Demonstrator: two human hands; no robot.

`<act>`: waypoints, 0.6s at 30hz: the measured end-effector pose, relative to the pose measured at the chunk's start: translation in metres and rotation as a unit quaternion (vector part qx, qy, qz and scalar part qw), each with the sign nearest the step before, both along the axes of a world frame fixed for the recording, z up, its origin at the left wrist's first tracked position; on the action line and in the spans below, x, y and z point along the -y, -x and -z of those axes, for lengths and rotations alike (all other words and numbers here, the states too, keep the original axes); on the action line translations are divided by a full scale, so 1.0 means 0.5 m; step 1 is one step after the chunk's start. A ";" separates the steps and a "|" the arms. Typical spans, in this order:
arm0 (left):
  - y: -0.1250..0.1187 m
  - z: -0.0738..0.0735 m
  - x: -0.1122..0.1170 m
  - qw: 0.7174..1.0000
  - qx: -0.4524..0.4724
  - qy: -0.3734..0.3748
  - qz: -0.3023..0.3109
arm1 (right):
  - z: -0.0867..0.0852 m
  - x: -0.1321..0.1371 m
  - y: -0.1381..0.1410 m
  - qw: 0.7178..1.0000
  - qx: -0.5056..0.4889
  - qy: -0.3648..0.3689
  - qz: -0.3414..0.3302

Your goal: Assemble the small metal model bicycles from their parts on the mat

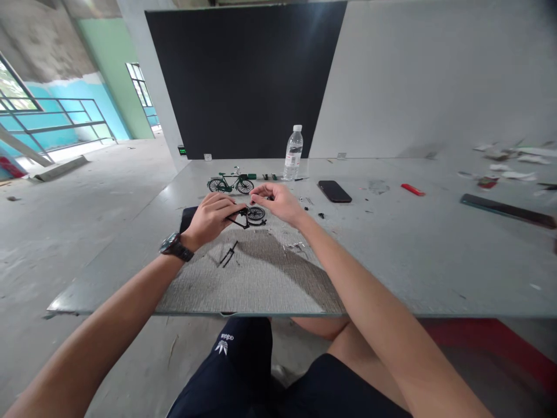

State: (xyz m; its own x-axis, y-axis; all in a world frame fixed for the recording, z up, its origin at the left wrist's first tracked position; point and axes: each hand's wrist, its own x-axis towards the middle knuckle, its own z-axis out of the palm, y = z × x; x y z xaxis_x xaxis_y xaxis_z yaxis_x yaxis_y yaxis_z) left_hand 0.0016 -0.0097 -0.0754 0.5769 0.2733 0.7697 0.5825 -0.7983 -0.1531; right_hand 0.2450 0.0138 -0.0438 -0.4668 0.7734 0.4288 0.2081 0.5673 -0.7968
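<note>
My left hand [212,216] is closed around a black model bicycle frame [242,220], low over the grey mat. Attached to or lying against that frame is a small spoked wheel [256,213]; which of the two, I cannot tell. Close above the wheel, my right hand [275,201] pinches thumb and fingers together, and whatever they hold is too small to name. A black model bicycle fork [228,254] lies on the mat nearer me. Behind both hands stands a green model bicycle [230,182] with two black wheels.
A clear water bottle [293,154] stands at the back. To the right lie a black phone [334,191], a red object [412,190] and a long dark bar [507,212]. Small black parts [321,215] and clear bits [296,248] are scattered beside my right arm.
</note>
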 end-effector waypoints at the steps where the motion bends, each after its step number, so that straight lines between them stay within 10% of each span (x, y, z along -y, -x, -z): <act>1: -0.001 -0.001 0.002 1.000 0.000 -0.001 0.002 | 0.000 0.001 0.001 1.000 -0.002 -0.002 -0.006; 18: -0.005 -0.001 0.004 1.000 -0.012 0.006 -0.011 | 0.003 0.010 0.010 0.998 0.011 0.061 0.006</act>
State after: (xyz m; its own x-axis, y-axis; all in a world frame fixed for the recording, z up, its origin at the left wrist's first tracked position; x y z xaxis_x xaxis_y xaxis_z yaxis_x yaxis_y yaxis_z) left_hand 0.0038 -0.0117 -0.0746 0.5883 0.2956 0.7527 0.5964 -0.7872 -0.1570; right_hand 0.2398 0.0089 -0.0453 -0.4656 0.8246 0.3213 0.2322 0.4642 -0.8548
